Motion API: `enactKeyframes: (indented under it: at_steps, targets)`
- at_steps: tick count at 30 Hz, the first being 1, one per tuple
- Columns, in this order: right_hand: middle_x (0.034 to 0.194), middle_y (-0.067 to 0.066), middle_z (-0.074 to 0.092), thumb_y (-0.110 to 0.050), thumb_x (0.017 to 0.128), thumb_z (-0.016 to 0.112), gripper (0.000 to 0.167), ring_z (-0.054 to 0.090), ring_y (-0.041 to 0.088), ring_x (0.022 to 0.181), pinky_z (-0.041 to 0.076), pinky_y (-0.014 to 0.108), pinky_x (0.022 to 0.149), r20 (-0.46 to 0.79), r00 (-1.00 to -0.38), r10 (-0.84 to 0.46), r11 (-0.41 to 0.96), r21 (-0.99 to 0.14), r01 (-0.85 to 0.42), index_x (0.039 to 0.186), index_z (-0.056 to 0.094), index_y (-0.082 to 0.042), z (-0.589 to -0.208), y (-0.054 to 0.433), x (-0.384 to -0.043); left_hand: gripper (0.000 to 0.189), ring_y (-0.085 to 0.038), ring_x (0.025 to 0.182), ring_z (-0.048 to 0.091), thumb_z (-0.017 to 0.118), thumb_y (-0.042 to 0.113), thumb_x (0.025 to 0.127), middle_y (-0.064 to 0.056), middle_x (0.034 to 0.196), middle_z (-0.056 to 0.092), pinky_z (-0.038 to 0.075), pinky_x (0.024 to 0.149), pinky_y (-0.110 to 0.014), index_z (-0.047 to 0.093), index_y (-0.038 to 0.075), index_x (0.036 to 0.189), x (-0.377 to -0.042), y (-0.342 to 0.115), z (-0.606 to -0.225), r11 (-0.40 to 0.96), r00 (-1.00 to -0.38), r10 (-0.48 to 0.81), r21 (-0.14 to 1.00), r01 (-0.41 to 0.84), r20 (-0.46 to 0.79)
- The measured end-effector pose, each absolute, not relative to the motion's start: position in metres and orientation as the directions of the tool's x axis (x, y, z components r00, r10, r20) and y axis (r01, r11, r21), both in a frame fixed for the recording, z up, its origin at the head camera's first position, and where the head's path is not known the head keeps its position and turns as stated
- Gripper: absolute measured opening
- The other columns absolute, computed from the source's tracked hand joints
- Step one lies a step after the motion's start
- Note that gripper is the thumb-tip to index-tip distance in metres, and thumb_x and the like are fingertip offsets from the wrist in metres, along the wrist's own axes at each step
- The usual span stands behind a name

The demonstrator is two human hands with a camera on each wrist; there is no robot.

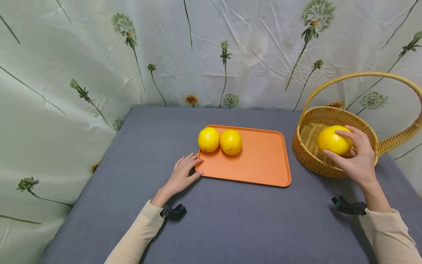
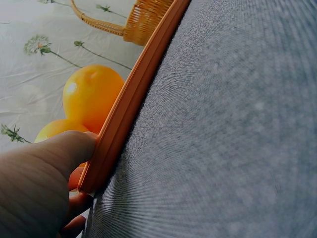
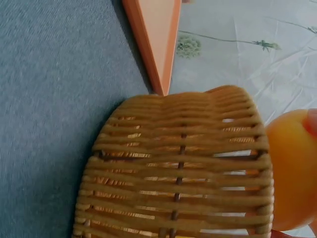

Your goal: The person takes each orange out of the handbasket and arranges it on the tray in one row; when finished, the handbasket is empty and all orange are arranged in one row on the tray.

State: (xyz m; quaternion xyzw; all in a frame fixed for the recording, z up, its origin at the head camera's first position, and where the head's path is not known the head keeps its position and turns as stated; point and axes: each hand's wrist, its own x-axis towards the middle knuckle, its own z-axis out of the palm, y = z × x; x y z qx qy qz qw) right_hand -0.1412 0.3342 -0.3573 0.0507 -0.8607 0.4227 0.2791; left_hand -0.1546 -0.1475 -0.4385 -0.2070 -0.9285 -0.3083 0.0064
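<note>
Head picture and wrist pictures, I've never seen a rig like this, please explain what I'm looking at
There's no robot here, just a person working bare-handed. The widest picture comes from a camera on the head; the others from each wrist. On the gray surface lie an orange tray with two yellow fruits on it and, to its right, a wicker basket. The right hand holds another yellow fruit over the basket, and the left hand touches the tray's near left corner.
</note>
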Motion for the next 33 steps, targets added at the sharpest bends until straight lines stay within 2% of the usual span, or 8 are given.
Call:
enactKeyframes:
  at_steps: [6, 12, 18, 23, 27, 30, 33]
  targets:
    - [0.136, -0.012, 0.042, 0.017, 0.059, 0.075, 0.065, 0.041, 0.003, 0.120, 0.038, -0.004, 0.078, 0.555, -0.819, 0.145, 0.580, -0.719, -0.384, 0.121, 0.058, 0.004, -0.357, 0.327, -0.141, 0.044, -0.031, 0.141, 0.031, 0.060, 0.032, 0.091, -0.010, 0.148, 0.042, 0.016, 0.115, -0.058, 0.056, 0.012, 0.130, -0.154, -0.148, -0.439, 0.728, -0.915, 0.379, 0.567, 0.386, 0.137]
    - [0.137, -0.004, 0.043, 0.016, 0.058, 0.075, 0.064, 0.040, 0.009, 0.121, 0.040, -0.001, 0.081, 0.638, -0.764, 0.100, 0.532, -0.683, -0.500, 0.118, 0.055, 0.009, -0.358, 0.320, -0.146, 0.044, -0.031, 0.141, 0.032, 0.060, 0.032, 0.091, -0.010, 0.148, 0.042, 0.017, 0.114, -0.058, 0.055, 0.013, 0.130, -0.154, -0.148, -0.439, 0.726, -0.912, 0.384, 0.563, 0.395, 0.145]
    - [0.137, -0.001, 0.044, 0.018, 0.056, 0.074, 0.062, 0.041, 0.012, 0.122, 0.042, 0.001, 0.083, 0.667, -0.740, 0.080, 0.502, -0.669, -0.549, 0.115, 0.055, 0.013, -0.357, 0.307, -0.149, 0.044, -0.031, 0.141, 0.032, 0.060, 0.032, 0.091, -0.010, 0.148, 0.042, 0.016, 0.115, -0.057, 0.056, 0.013, 0.130, -0.155, -0.148, -0.440, 0.728, -0.914, 0.380, 0.562, 0.391, 0.143]
    - [0.137, 0.008, 0.044, 0.025, 0.054, 0.071, 0.061, 0.043, 0.015, 0.122, 0.045, 0.003, 0.084, 0.675, -0.737, 0.040, 0.452, -0.670, -0.589, 0.112, 0.054, 0.016, -0.347, 0.291, -0.146, 0.044, -0.031, 0.141, 0.032, 0.059, 0.032, 0.091, -0.010, 0.147, 0.043, 0.017, 0.115, -0.057, 0.056, 0.012, 0.130, -0.155, -0.148, -0.440, 0.729, -0.913, 0.382, 0.560, 0.392, 0.142]
    - [0.137, 0.009, 0.046, 0.027, 0.054, 0.070, 0.060, 0.044, 0.014, 0.122, 0.046, 0.004, 0.085, 0.685, -0.729, 0.003, 0.417, -0.663, -0.622, 0.111, 0.054, 0.018, -0.341, 0.278, -0.143, 0.044, -0.031, 0.141, 0.032, 0.059, 0.032, 0.091, -0.011, 0.147, 0.043, 0.016, 0.115, -0.057, 0.056, 0.012, 0.130, -0.155, -0.148, -0.438, 0.725, -0.912, 0.383, 0.564, 0.395, 0.147]
    - [0.138, 0.008, 0.045, 0.031, 0.052, 0.068, 0.063, 0.045, 0.013, 0.121, 0.046, 0.005, 0.087, 0.678, -0.735, -0.021, 0.405, -0.666, -0.626, 0.112, 0.054, 0.018, -0.345, 0.276, -0.148, 0.044, -0.031, 0.141, 0.031, 0.059, 0.032, 0.091, -0.011, 0.147, 0.043, 0.016, 0.115, -0.057, 0.055, 0.012, 0.130, -0.155, -0.148, -0.438, 0.725, -0.914, 0.380, 0.567, 0.390, 0.142]
    - [0.139, 0.011, 0.043, 0.032, 0.049, 0.069, 0.068, 0.046, 0.012, 0.121, 0.046, 0.005, 0.088, 0.661, -0.749, -0.048, 0.395, -0.676, -0.622, 0.114, 0.054, 0.017, -0.354, 0.276, -0.154, 0.044, -0.031, 0.141, 0.031, 0.059, 0.033, 0.091, -0.011, 0.147, 0.043, 0.016, 0.115, -0.057, 0.055, 0.012, 0.130, -0.155, -0.148, -0.438, 0.727, -0.915, 0.380, 0.567, 0.386, 0.136]
